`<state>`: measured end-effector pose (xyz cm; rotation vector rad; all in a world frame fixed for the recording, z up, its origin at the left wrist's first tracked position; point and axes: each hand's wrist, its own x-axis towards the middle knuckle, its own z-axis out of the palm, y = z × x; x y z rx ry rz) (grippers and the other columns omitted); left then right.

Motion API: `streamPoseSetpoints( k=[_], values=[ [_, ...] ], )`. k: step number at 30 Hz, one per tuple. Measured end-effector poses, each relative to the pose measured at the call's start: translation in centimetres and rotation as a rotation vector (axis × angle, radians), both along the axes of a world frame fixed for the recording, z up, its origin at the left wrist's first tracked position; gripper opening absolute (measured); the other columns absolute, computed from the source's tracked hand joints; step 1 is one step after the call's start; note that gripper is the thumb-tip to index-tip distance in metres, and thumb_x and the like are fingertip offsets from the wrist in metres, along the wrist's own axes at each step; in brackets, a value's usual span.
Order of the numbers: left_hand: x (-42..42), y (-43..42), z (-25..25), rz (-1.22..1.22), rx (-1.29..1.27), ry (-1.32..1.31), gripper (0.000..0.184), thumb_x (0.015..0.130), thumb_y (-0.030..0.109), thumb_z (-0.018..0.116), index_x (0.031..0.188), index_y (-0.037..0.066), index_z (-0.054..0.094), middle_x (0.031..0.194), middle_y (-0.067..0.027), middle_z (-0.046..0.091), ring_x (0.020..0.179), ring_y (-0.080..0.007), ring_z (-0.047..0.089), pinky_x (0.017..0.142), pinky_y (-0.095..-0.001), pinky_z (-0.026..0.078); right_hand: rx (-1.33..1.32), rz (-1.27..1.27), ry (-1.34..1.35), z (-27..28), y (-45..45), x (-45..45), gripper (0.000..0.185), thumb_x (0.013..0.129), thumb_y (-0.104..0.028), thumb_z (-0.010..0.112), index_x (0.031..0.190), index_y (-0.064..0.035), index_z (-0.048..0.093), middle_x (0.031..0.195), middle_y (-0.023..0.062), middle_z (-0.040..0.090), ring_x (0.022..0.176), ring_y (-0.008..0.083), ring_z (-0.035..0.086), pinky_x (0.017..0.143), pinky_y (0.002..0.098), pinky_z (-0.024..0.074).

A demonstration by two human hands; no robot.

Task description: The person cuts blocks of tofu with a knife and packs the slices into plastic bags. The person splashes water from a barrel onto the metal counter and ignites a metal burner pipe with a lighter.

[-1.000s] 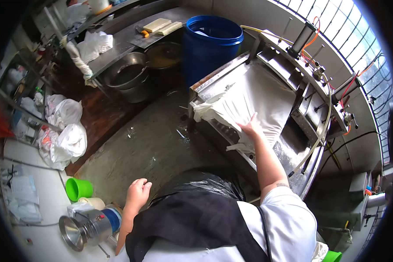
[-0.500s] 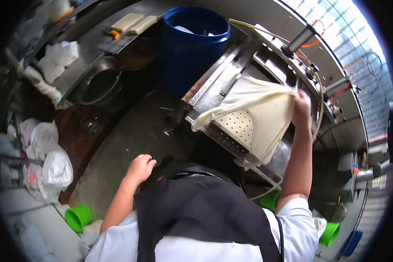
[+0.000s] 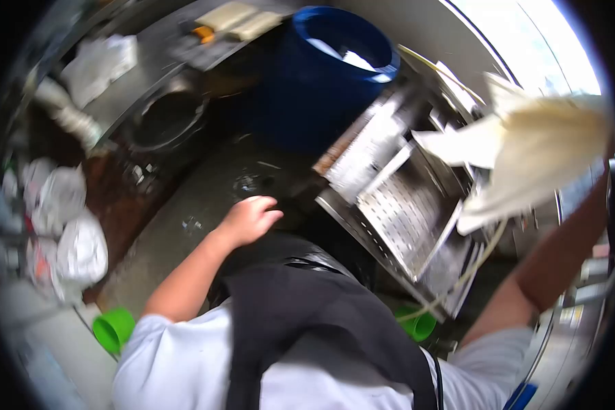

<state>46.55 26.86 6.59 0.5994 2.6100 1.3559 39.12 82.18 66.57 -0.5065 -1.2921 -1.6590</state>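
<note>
A cream-coloured cloth [image 3: 547,157] hangs in the air at the right, lifted above the steel press. My right hand [image 3: 611,147] is at the far right edge of the view, dark and partly out of sight, closed on the cloth's upper corner. Below and left of the cloth lies a square perforated mould [image 3: 400,215] on the press's steel bed [image 3: 458,280]. My left hand [image 3: 251,220] hovers in front of my apron, away from the press. It holds nothing; its fingers are loosely bent and the thumb stands apart.
A blue barrel [image 3: 345,44] stands behind the press, with white material inside. At the upper left, a steel table [image 3: 119,89] carries pale blocks [image 3: 253,26] and a plastic bag [image 3: 101,65]. A round basin [image 3: 167,119] and white bags [image 3: 82,246] sit at left; green buckets [image 3: 114,329] stand low.
My right hand has pulled the cloth up and to the right, off the mould, which now lies uncovered. My left hand has risen slightly. The whole view has shifted.
</note>
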Motion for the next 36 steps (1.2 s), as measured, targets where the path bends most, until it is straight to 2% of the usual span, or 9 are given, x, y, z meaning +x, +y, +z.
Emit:
streamPoseSetpoints(
  k=[2,8,10,12,16,20,21,22,36],
  values=[
    [-0.5,1.1,2.3,0.024,0.124,-0.106,0.055,0.095,0.033,0.079,0.138,0.001,0.064,0.126,-0.0203,0.072,0.107,-0.0292,0.075,0.092,-0.0400,0.060,-0.233,0.971,-0.340,2.4,-4.8,1.0,0.026,0.095,-0.027,0.063,0.099,-0.0045,0.075,0.115,0.0150,0.074,0.114,0.0210,0.068,0.102,0.0382,0.0518],
    [-2.0,6.0,10.8,-0.026,0.490,0.421,0.107,0.090,0.053,0.080,0.162,-0.005,0.027,0.156,-0.0293,0.041,0.141,-0.0431,0.050,0.117,-0.0466,0.045,0.220,0.628,-0.283,-2.4,-22.8,4.0,0.022,0.095,-0.025,0.066,0.086,-0.0081,0.075,0.106,0.0065,0.076,0.091,0.0185,0.072,0.076,0.0340,0.0573],
    [0.2,5.1,17.0,-0.041,0.534,0.440,0.115,0.089,0.054,0.080,0.163,-0.007,0.017,0.158,-0.0327,0.035,0.134,-0.0479,0.054,0.114,-0.0483,0.047,-0.471,0.970,-0.113,-6.9,-27.1,4.6,0.029,0.095,-0.029,0.066,0.103,-0.0045,0.079,0.108,0.0126,0.077,0.101,0.0307,0.073,0.086,0.0426,0.0597],
    [2.2,4.1,19.4,0.032,0.529,0.447,0.117,0.090,0.054,0.080,0.164,-0.007,0.015,0.159,-0.0335,0.033,0.130,-0.0495,0.058,0.113,-0.0486,0.048,-0.384,1.235,-0.168,-9.9,-23.6,1.8,0.033,0.092,-0.030,0.065,0.106,-0.0033,0.077,0.111,0.0147,0.076,0.096,0.0288,0.075,0.081,0.0399,0.0603],
    [5.3,2.5,18.9,0.169,0.261,0.313,0.092,0.094,0.044,0.076,0.160,0.001,0.028,0.137,-0.0304,0.056,0.110,-0.0466,0.069,0.098,-0.0490,0.056,-0.659,1.808,-0.412,-19.3,-25.6,-0.1,0.032,0.101,-0.043,0.063,0.112,-0.0166,0.078,0.113,0.0009,0.079,0.099,0.0154,0.076,0.086,0.0284,0.0607],
    [7.9,1.4,11.8,0.507,0.107,0.354,0.032,0.094,0.023,0.069,0.120,0.006,0.062,0.101,-0.0180,0.073,0.097,-0.0404,0.072,0.084,-0.0509,0.058,-2.002,2.254,-1.098,-26.3,-26.4,-4.5,0.042,0.106,-0.027,0.063,0.140,-0.0022,0.062,0.135,0.0138,0.067,0.121,0.0321,0.067,0.105,0.0398,0.0544],
    [9.9,0.7,11.0,0.642,0.094,0.314,0.023,0.093,0.020,0.068,0.110,0.005,0.064,0.099,-0.0182,0.073,0.096,-0.0409,0.072,0.083,-0.0515,0.057,-2.382,2.200,-1.342,-28.0,-26.8,-5.9,0.047,0.107,-0.023,0.063,0.147,0.0014,0.058,0.141,0.0170,0.064,0.126,0.0362,0.065,0.109,0.0426,0.0528],
    [12.0,0.1,10.4,0.764,0.117,0.241,0.023,0.092,0.019,0.068,0.109,0.004,0.064,0.096,-0.0191,0.073,0.096,-0.0423,0.071,0.082,-0.0527,0.056,-1.837,2.151,-1.750,-29.7,-28.1,-6.0,0.048,0.102,-0.008,0.062,0.146,0.0084,0.052,0.140,0.0179,0.062,0.124,0.0311,0.065,0.105,0.0395,0.0557],
    [34.9,-2.8,1.1,1.588,-0.114,0.012,0.029,0.088,0.003,0.064,0.117,0.001,0.061,0.111,-0.0246,0.068,0.106,-0.0478,0.065,0.090,-0.0541,0.052,-2.494,1.072,-2.739,-48.7,-42.3,10.6,0.026,0.098,-0.005,0.063,0.123,0.0039,0.065,0.104,0.0115,0.073,0.080,0.0165,0.070,0.070,0.0299,0.0593]
  ],
)
